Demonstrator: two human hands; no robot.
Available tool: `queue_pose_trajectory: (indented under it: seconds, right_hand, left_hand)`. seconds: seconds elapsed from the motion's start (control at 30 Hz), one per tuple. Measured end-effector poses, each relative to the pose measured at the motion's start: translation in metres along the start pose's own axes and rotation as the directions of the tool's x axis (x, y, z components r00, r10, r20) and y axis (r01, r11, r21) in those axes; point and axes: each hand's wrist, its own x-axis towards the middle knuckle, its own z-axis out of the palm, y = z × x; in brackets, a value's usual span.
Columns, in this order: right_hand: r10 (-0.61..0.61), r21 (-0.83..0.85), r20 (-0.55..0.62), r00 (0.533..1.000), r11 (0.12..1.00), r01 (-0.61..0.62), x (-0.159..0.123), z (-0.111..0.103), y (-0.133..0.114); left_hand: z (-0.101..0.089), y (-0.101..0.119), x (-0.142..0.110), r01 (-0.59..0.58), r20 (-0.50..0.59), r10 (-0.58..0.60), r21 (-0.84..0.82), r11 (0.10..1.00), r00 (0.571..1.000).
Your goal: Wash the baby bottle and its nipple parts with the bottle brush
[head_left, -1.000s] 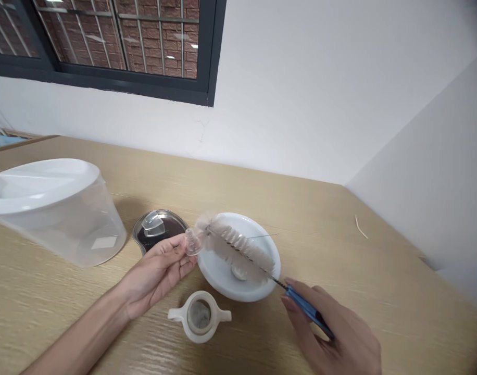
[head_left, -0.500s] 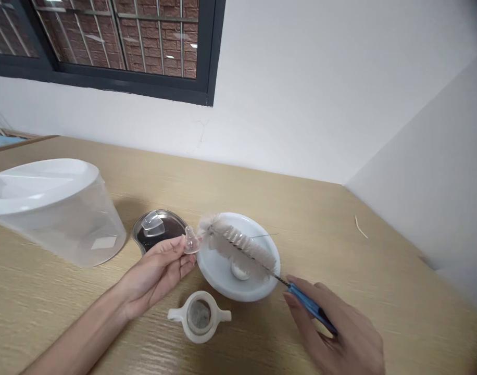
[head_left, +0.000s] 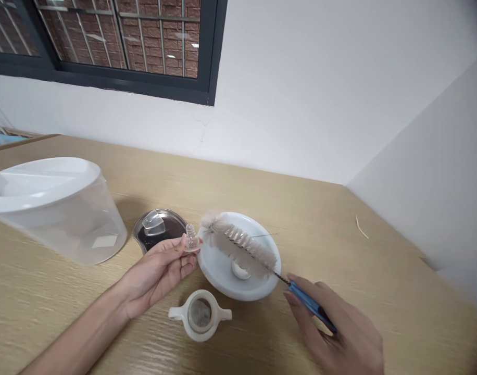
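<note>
My left hand [head_left: 158,272] pinches a small clear silicone teat [head_left: 191,240] between thumb and fingertips, above the wooden table. In my right hand [head_left: 336,333] I grip the blue handle of a long bottle brush [head_left: 238,245] with pale bristles. The brush lies slanted over a white round lid [head_left: 223,278] that rests upside down, and its tufted tip sits right beside the teat. I cannot tell whether the bristles touch the teat.
A white ring with two handles [head_left: 200,314] lies near the table's front. A dark lid with a clear knob [head_left: 157,228] rests behind my left hand. A large clear plastic container with a white top [head_left: 54,208] stands at the left. Walls close off the back and right.
The brush tip has drawn slightly back from the teat and shifted right. My left hand has turned the teat a little more upright. Other items have not moved.
</note>
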Motion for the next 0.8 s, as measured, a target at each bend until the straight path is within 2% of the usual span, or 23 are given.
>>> queue_pose_trajectory:
  seconds: [0.13, 0.23, 0.43, 0.7, 0.8]
  right_hand:
    - [0.041, -0.031, -0.063, 0.997, 0.999, -0.043, -0.0005, -0.0009, 0.0002]
    - [0.086, -0.039, -0.048, 0.995, 0.995, -0.088, -0.0019, -0.0019, -0.0039]
    - [0.054, 0.012, 0.025, 0.998, 0.998, -0.054, -0.0033, 0.0008, -0.0082]
    - [0.004, 0.024, 0.014, 1.0, 1.0, -0.004, 0.0012, -0.0005, 0.0009]
    - [0.029, -0.015, -0.021, 0.999, 0.999, -0.029, 0.0022, -0.0016, 0.0012]
  left_hand:
    - [0.0007, 0.0002, -0.0012, 0.005, -0.025, -0.005, -0.005, 1.0, 1.0]
    - [-0.0004, -0.0007, 0.0002, 0.009, -0.059, -0.01, -0.018, 1.0, 0.998]
    - [-0.0022, -0.0013, -0.0004, 0.004, -0.085, -0.004, 0.003, 1.0, 0.996]
    - [0.0051, 0.004, -0.0029, -0.018, -0.112, 0.015, -0.023, 1.0, 0.994]
    - [0.0047, 0.0041, -0.0023, -0.025, -0.125, 0.021, -0.027, 0.999, 0.992]
